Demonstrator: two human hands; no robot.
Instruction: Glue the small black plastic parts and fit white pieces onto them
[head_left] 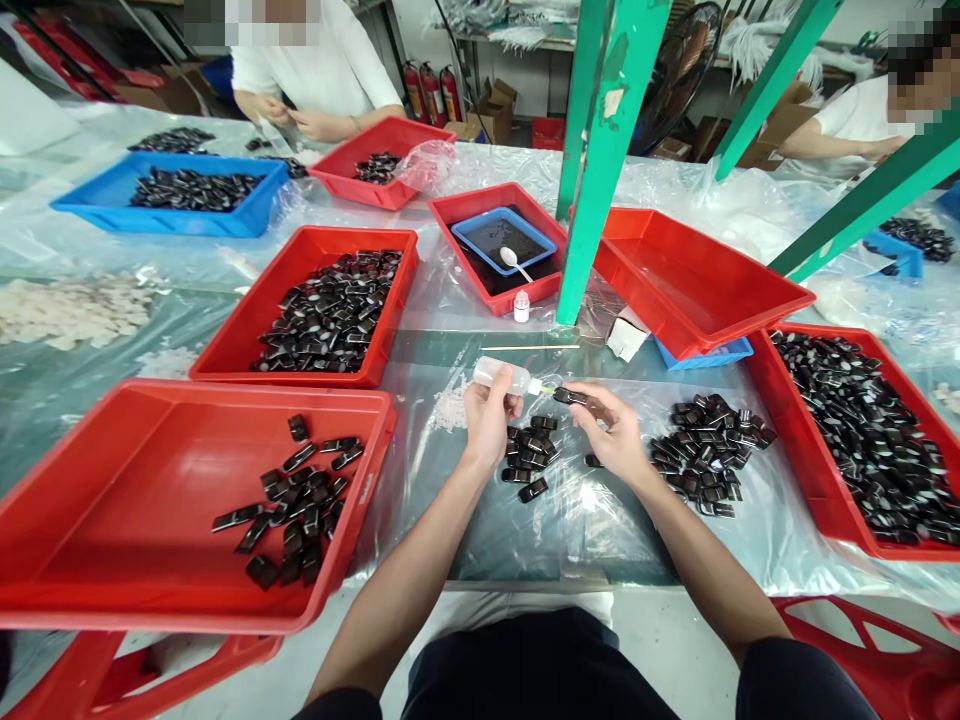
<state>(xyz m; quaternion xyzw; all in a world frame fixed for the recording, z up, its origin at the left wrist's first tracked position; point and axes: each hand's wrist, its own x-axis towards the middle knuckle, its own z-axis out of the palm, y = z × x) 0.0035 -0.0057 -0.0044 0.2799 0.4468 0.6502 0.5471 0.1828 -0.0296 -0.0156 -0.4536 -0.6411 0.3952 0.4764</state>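
My left hand (486,415) is closed round a small clear squeeze bottle (496,375), its nozzle pointing right. My right hand (611,430) pinches a small black plastic piece (570,396) held up to the nozzle tip. Below the hands a small pile of black pieces (531,455) lies on the plastic-covered table. A bigger pile (705,450) lies just right of my right hand. The red tray (135,590) at my left holds several black pieces.
Red trays full of black pieces stand ahead left (225,350) and at the far right (780,450). An empty red tray (750,320) leans by a green post (592,180). Another red tray holds a blue dish with a spoon (514,262). Two people in white work across the table.
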